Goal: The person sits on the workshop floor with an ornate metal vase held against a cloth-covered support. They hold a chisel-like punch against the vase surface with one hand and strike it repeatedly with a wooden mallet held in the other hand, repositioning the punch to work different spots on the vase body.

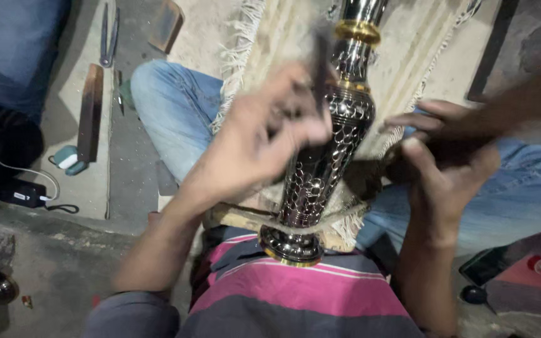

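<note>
Brass-banded and silver-toned, the engraved metal vase (320,150) lay lengthwise across my lap, its round foot pressed against my striped shirt (295,294) and its neck pointing away from me over a fringed cloth (402,37). My left hand (264,134) hovered over the vase's shoulder, its grip closed on a thin dark tool (320,62) whose tip met the patterned surface; motion blur hid the exact finger placement. My right hand (446,156) sat just beside the vase body on the right, fingers curled around a dark object too blurred to identify, so I cannot tell how firmly that grip was set. Both knees in blue jeans (176,106) flanked the cloth. On the floor to the left lay a wooden strip (90,112), a pair of metal tongs (109,34) and a black charger with cable (23,193).
</note>
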